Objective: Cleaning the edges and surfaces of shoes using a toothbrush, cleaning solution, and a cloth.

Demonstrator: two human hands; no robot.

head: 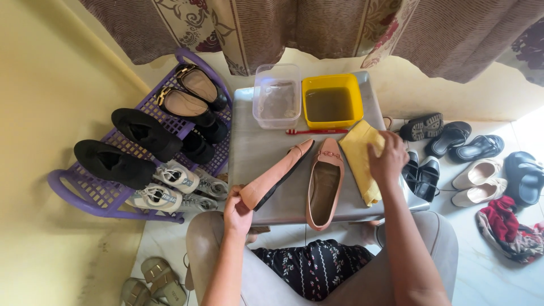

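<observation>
From the head camera, the left hand has its fingers wrapped round the heel of a pink flat shoe, held tilted on its side over the near left of the grey table; its twin shoe lies just right; the right hand presses curled fingers onto a yellow cloth; far off, a clear tub, a yellow tub and a red toothbrush.

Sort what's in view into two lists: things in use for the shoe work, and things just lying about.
In use:
left hand gripping pink shoe
right hand on yellow cloth
second pink shoe
yellow tub
clear tub
red toothbrush

Lying about:
purple rack of shoes
black sandals
cream shoes
red rag
</observation>
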